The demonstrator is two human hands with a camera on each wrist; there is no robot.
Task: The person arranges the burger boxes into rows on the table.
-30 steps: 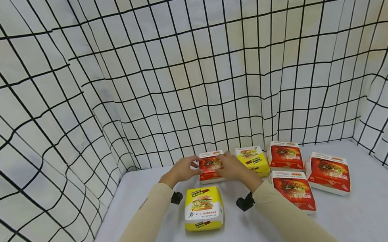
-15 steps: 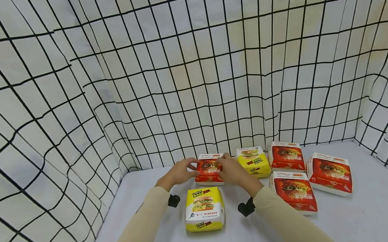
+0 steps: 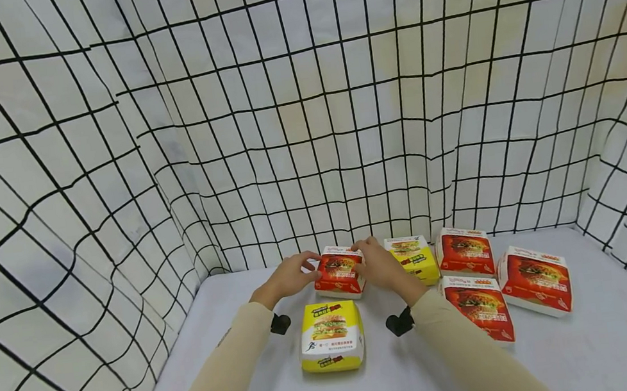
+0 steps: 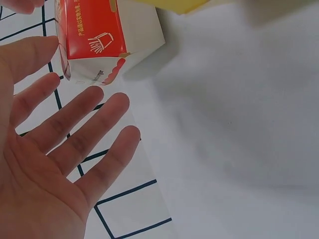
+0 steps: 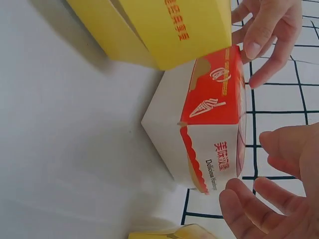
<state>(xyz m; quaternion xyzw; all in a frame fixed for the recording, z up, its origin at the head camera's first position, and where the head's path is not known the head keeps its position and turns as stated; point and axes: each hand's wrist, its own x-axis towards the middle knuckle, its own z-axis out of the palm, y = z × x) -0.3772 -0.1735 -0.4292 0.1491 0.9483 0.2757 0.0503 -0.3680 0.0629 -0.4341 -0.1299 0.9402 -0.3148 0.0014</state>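
Observation:
A red and white burger box (image 3: 338, 274) sits near the table's back edge, turned slightly, between both hands. At its left side is my left hand (image 3: 292, 276), with its fingers spread and fairly straight in the left wrist view, fingertips right at the box's edge. My right hand (image 3: 379, 264) is at the opposite side, its fingers loosely bent; in the right wrist view its fingertips lie close by the box's white end (image 5: 212, 154). Closer to the front, between the forearms, stands a yellow and white burger box (image 3: 331, 336).
Right of the hands, another yellow burger box (image 3: 413, 258) stands at the back. Beside it are three red burger boxes: one at the back (image 3: 465, 252), one in front (image 3: 480, 309), one farther right (image 3: 535, 280). White walls with black netting (image 3: 305, 125) surround the white table (image 3: 598, 350).
The red box between my hands first shifted left and is now turned clockwise. My right hand has moved to its right side, and its fingers no longer cover the box's top so much.

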